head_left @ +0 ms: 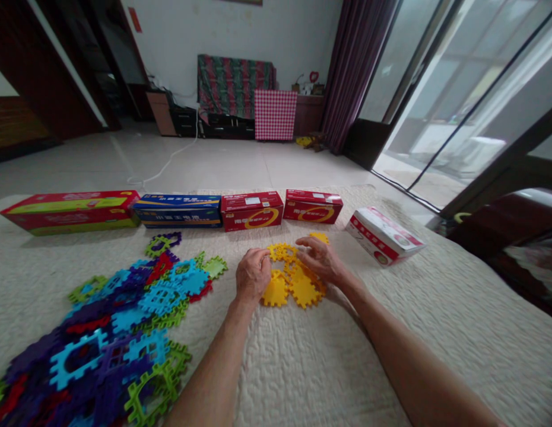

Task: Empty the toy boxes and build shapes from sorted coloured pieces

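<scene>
My left hand (253,273) is closed, fingers pressed together at the left edge of an openwork yellow toothed building piece (282,252). Its fingertips are partly hidden. On the other side, my right hand (319,259) has its fingers apart and bent over the right side of the yellow pieces; whether it touches one I cannot tell. Closer to me, two solid yellow toothed pieces (304,290) lie on the quilted cover, below the openwork one. Beyond the right hand another yellow piece (319,237) shows in part.
Left lies a heap of blue, purple, green and red toothed pieces (129,317). Behind stand a red-green box (75,212), a blue box (178,212), two red boxes (251,212) and a white-red box (386,235). All rest on the pale quilted cover (294,367).
</scene>
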Demonstrator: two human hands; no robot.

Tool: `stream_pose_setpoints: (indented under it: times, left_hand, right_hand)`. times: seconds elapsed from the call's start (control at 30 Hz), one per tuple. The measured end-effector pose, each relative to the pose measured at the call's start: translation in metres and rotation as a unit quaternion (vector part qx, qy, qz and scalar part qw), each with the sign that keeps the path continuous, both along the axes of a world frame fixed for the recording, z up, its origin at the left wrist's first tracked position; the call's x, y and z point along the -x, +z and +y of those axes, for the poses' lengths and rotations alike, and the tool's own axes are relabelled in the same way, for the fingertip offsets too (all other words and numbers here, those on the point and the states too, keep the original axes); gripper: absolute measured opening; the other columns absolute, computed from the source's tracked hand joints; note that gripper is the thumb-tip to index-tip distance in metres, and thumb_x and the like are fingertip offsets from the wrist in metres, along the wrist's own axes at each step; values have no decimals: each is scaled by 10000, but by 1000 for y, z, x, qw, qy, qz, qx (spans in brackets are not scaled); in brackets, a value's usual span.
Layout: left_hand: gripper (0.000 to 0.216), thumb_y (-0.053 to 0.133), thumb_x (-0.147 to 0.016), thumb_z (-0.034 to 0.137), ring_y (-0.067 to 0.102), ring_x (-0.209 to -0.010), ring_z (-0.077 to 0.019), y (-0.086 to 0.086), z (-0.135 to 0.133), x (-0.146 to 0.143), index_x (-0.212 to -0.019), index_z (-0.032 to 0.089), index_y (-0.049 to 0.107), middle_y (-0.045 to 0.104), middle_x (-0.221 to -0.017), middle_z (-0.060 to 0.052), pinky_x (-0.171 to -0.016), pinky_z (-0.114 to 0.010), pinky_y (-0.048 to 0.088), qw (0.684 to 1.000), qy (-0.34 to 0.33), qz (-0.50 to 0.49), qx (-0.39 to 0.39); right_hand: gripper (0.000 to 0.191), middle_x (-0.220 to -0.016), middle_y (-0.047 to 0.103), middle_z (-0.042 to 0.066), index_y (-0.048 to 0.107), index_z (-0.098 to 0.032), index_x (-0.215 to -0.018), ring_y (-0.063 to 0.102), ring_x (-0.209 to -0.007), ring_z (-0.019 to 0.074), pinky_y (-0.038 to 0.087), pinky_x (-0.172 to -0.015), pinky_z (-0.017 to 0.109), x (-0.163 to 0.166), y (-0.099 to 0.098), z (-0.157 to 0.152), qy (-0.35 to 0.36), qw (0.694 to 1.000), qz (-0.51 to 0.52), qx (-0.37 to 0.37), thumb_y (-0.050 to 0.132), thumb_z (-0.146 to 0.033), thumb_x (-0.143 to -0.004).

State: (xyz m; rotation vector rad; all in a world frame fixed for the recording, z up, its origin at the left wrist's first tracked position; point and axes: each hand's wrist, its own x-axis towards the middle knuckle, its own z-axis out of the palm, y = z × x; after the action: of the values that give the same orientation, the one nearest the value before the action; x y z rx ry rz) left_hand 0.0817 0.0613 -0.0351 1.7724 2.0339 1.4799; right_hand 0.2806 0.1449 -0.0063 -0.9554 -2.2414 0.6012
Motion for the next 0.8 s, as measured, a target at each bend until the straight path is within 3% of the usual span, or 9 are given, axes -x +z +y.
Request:
stream_pose_setpoints:
  times: [0.17, 0.37, 0.47, 0.57, 0.67, 0.8]
  left_hand:
    - [260, 482, -815, 155, 682, -879, -188, 0, 0, 0, -893, 180, 729, 727, -924, -68, -844, -310, 547, 1000, 5, 3, -3]
    - [238, 497, -809, 149, 678, -883, -178, 0, 1, -1, -861, 195, 725, 727, -914, -54, -851, -296, 544, 1000, 10, 0, -1]
    - [236, 499, -807, 146, 677, -886, -172, 0, 0, 0, -863, 196, 723, 728, -917, -48, -853, -290, 542, 1000, 7, -1, 0]
    - [239, 500, -801, 142, 677, -887, -170, 1, 0, 0, -864, 197, 723, 728, -915, -45, -853, -286, 541, 1000, 5, -2, 3]
    - [245, 498, -802, 147, 678, -894, -176, 1, -1, 0, -880, 190, 726, 729, -929, -52, -854, -293, 541, 1000, 4, -2, 9]
    - [252, 494, -808, 155, 679, -903, -176, 1, -1, 0, -889, 196, 728, 731, -946, -50, -861, -295, 540, 1000, 2, -4, 13]
  right_hand:
    - [362, -1158, 637, 120, 621, -197, -1109, 610, -1043, 236, 476, -918, 394, 18, 4, -6, 7, 998, -55, -28, 678, -367, -795]
    - [87, -887, 664, 72, 634, -180, -833, 591, -824, 192, 457, -761, 312, 28, 5, -7, 6, 991, -128, -50, 643, -254, -788]
    - [137, -863, 677, 60, 642, -188, -831, 596, -789, 173, 440, -726, 280, 26, 7, -5, 10, 995, -97, -27, 540, -271, -871]
    - [236, -774, 675, 42, 659, -192, -903, 596, -695, 167, 420, -644, 261, 22, 8, -2, -43, 996, -73, 19, 455, -309, -919]
    - [300, -692, 648, 10, 629, -187, -1120, 588, -640, 161, 412, -609, 249, 18, 5, 3, -99, 992, -67, 31, 455, -276, -893]
    - [424, -645, 627, -9, 548, -174, -1280, 585, -612, 157, 442, -626, 253, 16, -2, 8, -110, 991, -79, 16, 467, -256, -872]
